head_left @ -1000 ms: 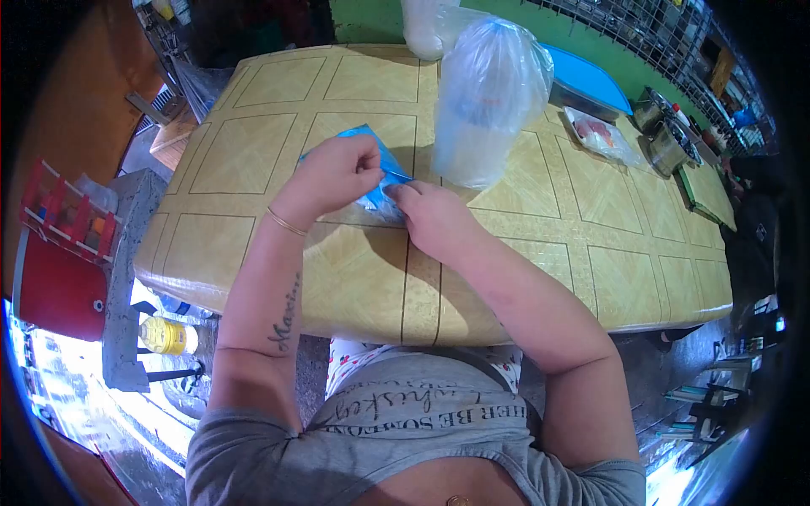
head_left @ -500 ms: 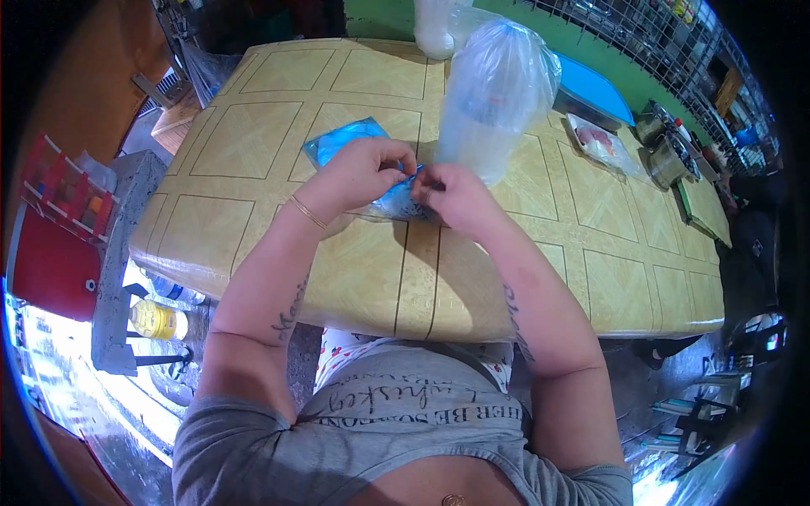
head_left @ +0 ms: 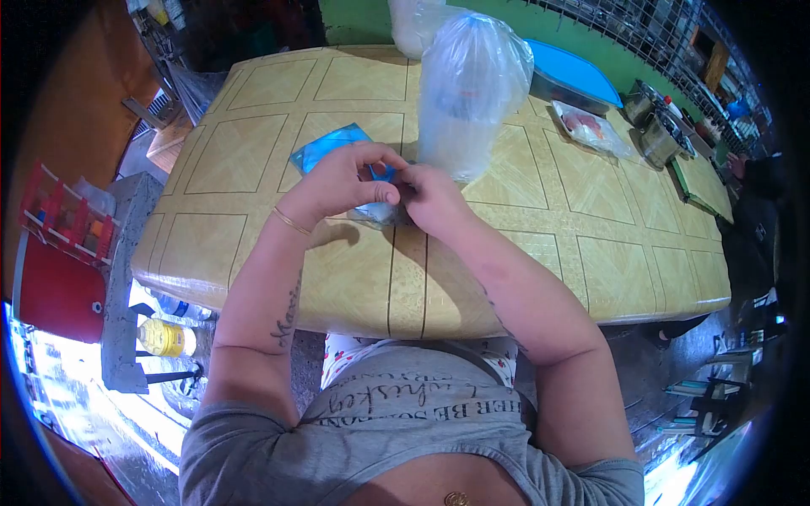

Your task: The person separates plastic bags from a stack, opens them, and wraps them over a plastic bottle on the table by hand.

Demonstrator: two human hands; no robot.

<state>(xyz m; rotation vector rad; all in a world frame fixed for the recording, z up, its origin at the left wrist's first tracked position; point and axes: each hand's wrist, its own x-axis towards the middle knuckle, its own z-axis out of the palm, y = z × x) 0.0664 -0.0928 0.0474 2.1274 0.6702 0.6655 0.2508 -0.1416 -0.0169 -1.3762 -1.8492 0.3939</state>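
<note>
A shiny blue packet lies on the patterned yellow table, partly covered by my hands. Over its right part is my left hand, thumb and fingers curved with a gap between them, where a bit of blue shows. My right hand touches the left fingertips; its fingers are bent together at the packet's edge, and what they pinch is too hidden to make out. Just beyond my right hand stands a tall, clear plastic bag around a pale, cloudy container.
At the back right are a blue-lidded box, a wrapped tray, metal pots and a green-edged board. Another white bag stands at the back. A person's hand shows at the far right.
The view has shifted slightly. My hands have come closer together over the packet, and the left thumb and fingers are now spread wider. A person's hand has appeared at the far right.
</note>
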